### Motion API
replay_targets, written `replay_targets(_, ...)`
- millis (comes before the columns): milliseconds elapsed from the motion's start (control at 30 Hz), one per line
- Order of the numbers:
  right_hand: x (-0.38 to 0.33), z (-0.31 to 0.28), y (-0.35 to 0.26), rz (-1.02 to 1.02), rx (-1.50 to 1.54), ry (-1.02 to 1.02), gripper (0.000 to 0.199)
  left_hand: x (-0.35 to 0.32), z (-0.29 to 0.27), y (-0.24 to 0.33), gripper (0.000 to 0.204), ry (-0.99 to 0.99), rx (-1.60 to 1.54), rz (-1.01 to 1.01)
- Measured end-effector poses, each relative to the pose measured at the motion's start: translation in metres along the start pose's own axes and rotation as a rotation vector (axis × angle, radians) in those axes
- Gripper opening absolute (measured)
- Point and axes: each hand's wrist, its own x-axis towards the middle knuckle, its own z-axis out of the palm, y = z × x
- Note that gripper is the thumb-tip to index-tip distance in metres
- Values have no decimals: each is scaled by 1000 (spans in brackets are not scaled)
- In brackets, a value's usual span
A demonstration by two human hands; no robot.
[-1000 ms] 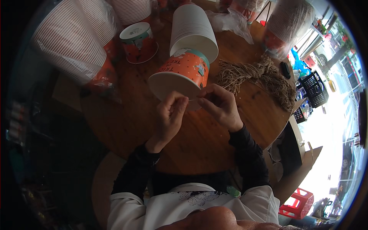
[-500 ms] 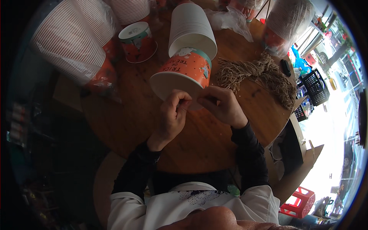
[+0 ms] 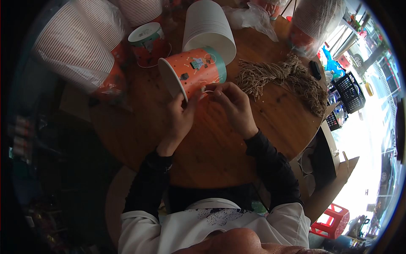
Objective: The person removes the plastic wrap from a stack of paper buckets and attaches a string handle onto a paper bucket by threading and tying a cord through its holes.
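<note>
An orange and teal paper bucket (image 3: 196,70) with printed figures lies on its side in front of me, its white-rimmed mouth facing left. My left hand (image 3: 177,125) is closed on the bucket's near rim, with the thumb along the outside wall; part of its fingers is hidden. Against the near side of the bucket, my right hand (image 3: 234,106) pinches a thin pale cord (image 3: 208,91). The cord makes a small curve between my two hands. A bundle of beige cords (image 3: 287,80) lies on the table to the right.
The round wooden table (image 3: 211,161) carries a nested stack of white buckets (image 3: 209,27) behind my hands. An upside-down bucket (image 3: 148,42) with a thin cord stands left of it. Plastic-wrapped stacks (image 3: 76,46) fill the far left. A small black object (image 3: 314,70) lies at right.
The bucket has turned, showing another side of its print, and its mouth now faces more to the left. My left hand has moved onto its rim; my right hand has shifted up and left.
</note>
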Motion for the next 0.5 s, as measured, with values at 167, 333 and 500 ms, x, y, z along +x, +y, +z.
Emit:
replay_targets(167, -3, 6, 10, -25, -80, -18, 7, -2, -3, 2, 20, -4, -89, 73)
replay_targets(333, -5, 10, 5, -22, -119, 65, 9, -4, 5, -3, 18, 38, -243, 133)
replay_targets(500, -5, 8, -1, -31, -88, 132, 10, -11, 6, 13, 21, -44, -257, 27)
